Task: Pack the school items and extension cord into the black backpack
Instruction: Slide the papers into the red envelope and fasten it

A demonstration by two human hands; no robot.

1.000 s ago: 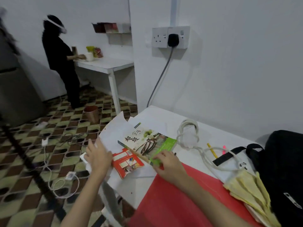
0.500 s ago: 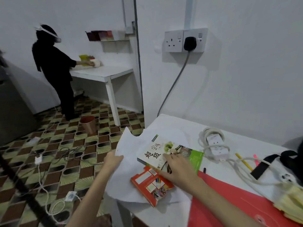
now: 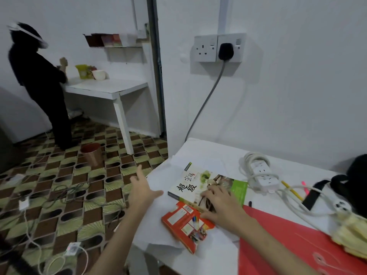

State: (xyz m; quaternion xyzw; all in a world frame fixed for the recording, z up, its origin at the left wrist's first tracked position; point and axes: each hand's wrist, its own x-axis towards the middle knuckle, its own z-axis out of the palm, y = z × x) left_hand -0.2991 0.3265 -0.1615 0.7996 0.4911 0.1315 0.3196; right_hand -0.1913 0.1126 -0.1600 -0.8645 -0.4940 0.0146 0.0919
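Left hand (image 3: 142, 192) now off the white paper (image 3: 158, 221), fingers spread above the table edge; right hand (image 3: 222, 207) slid down the book (image 3: 206, 185) toward the orange box (image 3: 186, 225).

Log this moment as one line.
left hand: open, over table edge | right hand: flat on book | backpack: nothing packed visibly

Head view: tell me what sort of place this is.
Probably a plain indoor workroom rather than a classroom: bare white walls with a double wall socket, white tables, patterned floor tiles strewn with cables, and a second person working at another table.
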